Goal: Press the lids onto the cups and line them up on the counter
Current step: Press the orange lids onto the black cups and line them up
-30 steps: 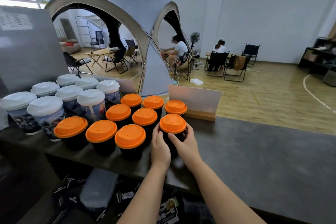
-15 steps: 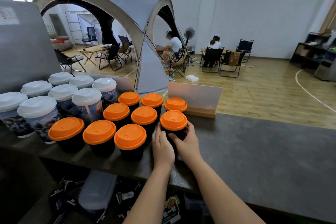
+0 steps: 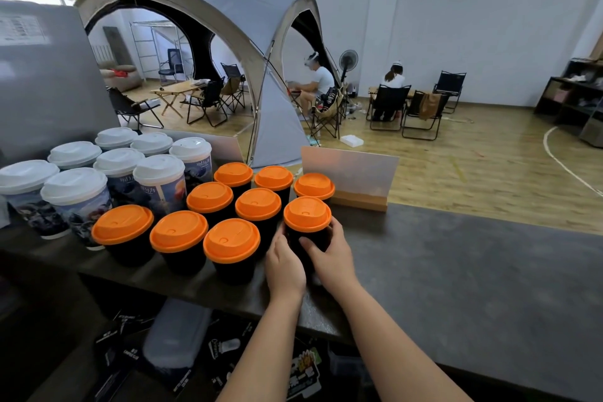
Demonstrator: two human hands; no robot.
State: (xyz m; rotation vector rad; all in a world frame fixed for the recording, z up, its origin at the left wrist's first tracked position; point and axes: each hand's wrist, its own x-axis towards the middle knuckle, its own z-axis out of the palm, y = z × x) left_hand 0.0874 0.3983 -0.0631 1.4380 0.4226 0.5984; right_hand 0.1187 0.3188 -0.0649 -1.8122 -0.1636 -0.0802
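Observation:
A black cup with an orange lid (image 3: 307,215) stands on the dark grey counter (image 3: 456,271). My left hand (image 3: 284,266) and my right hand (image 3: 330,257) wrap around its sides from the near side. To its left stand several more black cups with orange lids (image 3: 231,241), set in rows. Further left are several taller printed cups with white lids (image 3: 158,170), also grouped in rows. Every cup in view has a lid on it.
A small sign on a wooden base (image 3: 350,178) stands just behind the held cup. A grey panel (image 3: 45,81) rises at the far left. Below the counter's near edge lie dark packets and a grey container (image 3: 177,333). Beyond: a tent, chairs, two seated people.
My hands stay around the same cup, which sits in about the same spot beside the rows. The camera view has shifted slightly.

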